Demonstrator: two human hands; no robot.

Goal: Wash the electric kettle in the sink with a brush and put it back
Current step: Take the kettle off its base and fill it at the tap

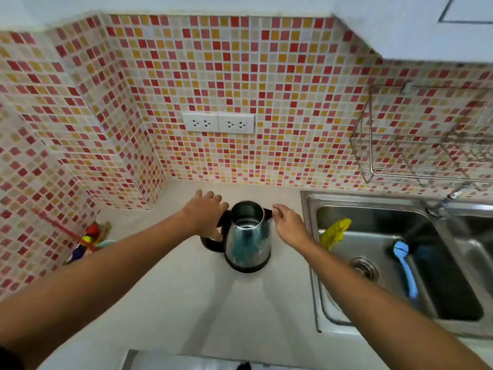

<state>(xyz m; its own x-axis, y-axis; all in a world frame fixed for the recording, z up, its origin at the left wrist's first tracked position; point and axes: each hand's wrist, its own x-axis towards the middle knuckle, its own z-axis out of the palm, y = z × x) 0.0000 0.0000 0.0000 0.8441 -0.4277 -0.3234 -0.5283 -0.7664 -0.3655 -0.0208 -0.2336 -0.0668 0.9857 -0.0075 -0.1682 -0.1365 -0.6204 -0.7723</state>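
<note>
A stainless steel electric kettle with a black handle and black base stands upright on the pale counter, its top open. My left hand rests on the handle at the kettle's left side, fingers partly spread over it. My right hand is at the kettle's right rim by the black spout or lid edge, fingers loosely extended and touching it. A blue-handled brush lies inside the steel sink to the right.
A yellow cloth or glove hangs at the sink's left inner edge. The drain is in the basin floor. A wire rack is mounted above the sink. Wall sockets sit behind the kettle. Colourful items stand at the far left.
</note>
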